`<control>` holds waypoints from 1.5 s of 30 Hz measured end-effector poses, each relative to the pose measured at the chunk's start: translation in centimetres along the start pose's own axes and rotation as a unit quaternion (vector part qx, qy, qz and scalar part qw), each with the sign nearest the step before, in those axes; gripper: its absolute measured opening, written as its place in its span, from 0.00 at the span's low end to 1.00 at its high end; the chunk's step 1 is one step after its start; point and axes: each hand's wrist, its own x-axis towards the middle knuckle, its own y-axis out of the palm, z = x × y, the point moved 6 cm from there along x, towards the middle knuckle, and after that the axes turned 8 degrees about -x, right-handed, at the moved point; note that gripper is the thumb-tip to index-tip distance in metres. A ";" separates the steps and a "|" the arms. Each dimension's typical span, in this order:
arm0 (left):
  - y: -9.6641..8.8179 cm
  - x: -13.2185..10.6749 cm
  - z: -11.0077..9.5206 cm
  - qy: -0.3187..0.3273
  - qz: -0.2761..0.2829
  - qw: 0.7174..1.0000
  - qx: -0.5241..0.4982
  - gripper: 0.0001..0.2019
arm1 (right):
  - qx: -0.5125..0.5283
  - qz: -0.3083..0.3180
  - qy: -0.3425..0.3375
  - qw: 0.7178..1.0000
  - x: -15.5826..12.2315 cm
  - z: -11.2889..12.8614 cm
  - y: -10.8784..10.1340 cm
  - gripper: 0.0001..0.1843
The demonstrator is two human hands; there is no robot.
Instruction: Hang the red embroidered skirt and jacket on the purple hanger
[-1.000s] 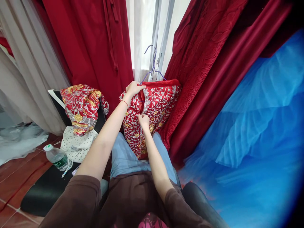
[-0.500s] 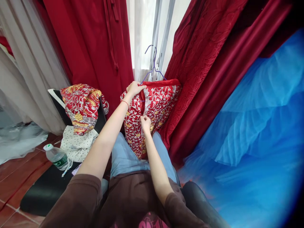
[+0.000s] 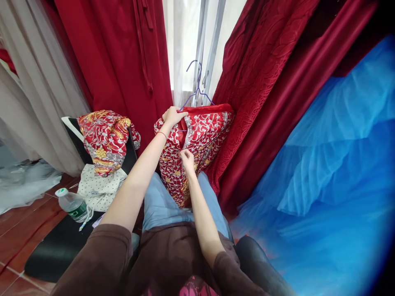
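Two hands on one embroidered garment (image 3: 206, 133), draped over a purple wire hanger (image 3: 198, 87) directly in front of the person, above the lap. Deep red ground, dense with silver squiggles and scattered gold motifs; along the top, a plain red band (image 3: 211, 109); down the front, an open slit edged in silver trim (image 3: 189, 130), with smooth red lining inside. In the clasp of the left hand (image 3: 173, 116), the top edge beside the slit, thumb over the band. In a tight pinch of the right hand (image 3: 187, 159), lower down, the cloth at the slit's edge; impossible to tell about anything smaller between the fingertips. Behind the left hand, part of the hanger; behind the right forearm, some of the lower front. Hard to make out: the hem, near the light-blue trousers (image 3: 159, 207). Cut off at the right: blue tulle (image 3: 333, 172).
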 end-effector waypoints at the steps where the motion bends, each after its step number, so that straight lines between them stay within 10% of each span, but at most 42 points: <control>1: 0.0 0.0 0.0 -0.001 -0.001 1.000 -0.003 0.15 | 0.002 0.007 0.000 1.000 0.1 0.1 0.0 0.11; 8: -0.1 -0.4 -0.1 0.006 0.003 1.000 -0.002 0.15 | 0.008 0.076 0.046 0.996 0.4 2.0 -0.2 0.09; 16: -0.2 -0.9 -0.6 0.007 -0.001 1.000 0.009 0.16 | -0.072 0.000 0.145 0.987 2.2 2.2 -0.2 0.14; 34: 0.0 -0.9 -0.6 0.015 -0.012 1.000 0.002 0.16 | -0.155 -0.024 0.101 0.982 3.3 2.9 -1.5 0.16; 45: 0.0 -1.1 -0.7 0.017 -0.004 1.000 0.005 0.15 | -0.037 -0.061 0.096 0.993 3.8 2.5 0.0 0.13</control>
